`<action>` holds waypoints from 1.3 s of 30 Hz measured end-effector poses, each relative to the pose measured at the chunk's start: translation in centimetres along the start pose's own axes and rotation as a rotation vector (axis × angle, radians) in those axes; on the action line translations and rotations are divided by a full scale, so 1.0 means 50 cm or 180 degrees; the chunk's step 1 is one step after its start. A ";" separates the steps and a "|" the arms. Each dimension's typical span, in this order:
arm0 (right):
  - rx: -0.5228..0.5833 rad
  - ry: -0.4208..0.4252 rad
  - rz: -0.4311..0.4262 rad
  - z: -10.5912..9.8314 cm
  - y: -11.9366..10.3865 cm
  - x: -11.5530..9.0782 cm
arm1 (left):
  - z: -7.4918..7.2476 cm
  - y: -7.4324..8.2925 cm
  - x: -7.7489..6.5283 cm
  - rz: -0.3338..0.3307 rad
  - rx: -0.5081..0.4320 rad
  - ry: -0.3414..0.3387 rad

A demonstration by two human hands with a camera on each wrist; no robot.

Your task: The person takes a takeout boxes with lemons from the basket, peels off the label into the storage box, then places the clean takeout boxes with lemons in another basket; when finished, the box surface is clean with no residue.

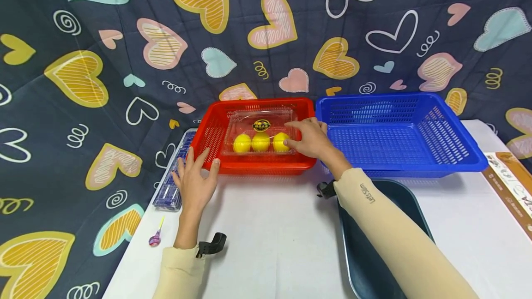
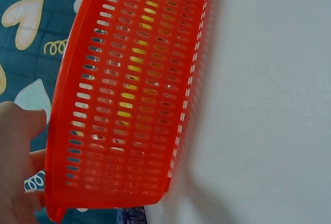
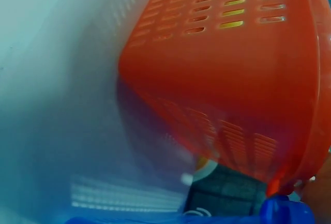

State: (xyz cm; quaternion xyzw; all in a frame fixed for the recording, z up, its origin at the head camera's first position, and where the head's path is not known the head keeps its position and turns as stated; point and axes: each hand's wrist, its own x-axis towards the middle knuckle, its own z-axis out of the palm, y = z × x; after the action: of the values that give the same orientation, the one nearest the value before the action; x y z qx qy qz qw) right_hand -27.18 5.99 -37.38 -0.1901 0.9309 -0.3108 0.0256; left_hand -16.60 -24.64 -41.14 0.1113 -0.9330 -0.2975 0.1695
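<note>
A clear plastic box (image 1: 238, 126) with several round yellow fruits (image 1: 261, 142) and a dark label sits in the red basket (image 1: 266, 168). My right hand (image 1: 309, 137) is at the box's right end, its thumb and forefinger apart and overlapping that end in the head view. Just outside the basket's front left corner, my left hand (image 1: 196, 182) has its fingers spread and nothing in them. In the left wrist view, part of the left hand (image 2: 18, 157) shows beside the red basket's rim (image 2: 64, 79). Only a sliver of the right hand shows in its wrist view.
A blue basket (image 1: 399, 168) stands right beside the red one. In front of it, under my right forearm, lies a dark tray (image 1: 347, 262). At left are a lollipop (image 1: 155, 239) and a dark blue patterned package (image 1: 168, 197). A brown-and-white box (image 1: 509, 188) lies far right.
</note>
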 end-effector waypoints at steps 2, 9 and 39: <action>-0.0008 -0.0007 0.0000 0.000 0.000 0.001 | 0.002 -0.005 -0.001 -0.0041 -0.0030 -0.0007; 0.0009 0.0016 0.0031 0.001 0.001 0.005 | 0.009 -0.012 -0.002 -0.0076 -0.0158 0.0084; 0.0470 0.0023 -0.0127 0.011 -0.019 0.038 | 0.019 -0.024 -0.002 -0.0089 -0.0577 0.0297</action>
State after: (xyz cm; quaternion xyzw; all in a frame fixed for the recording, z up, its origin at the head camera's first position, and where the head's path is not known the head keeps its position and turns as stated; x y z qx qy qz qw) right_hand -28.53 4.28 -37.11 -0.2050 0.9016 -0.3798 0.0300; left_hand -16.76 -25.07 -42.61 0.1222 -0.8916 -0.3775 0.2179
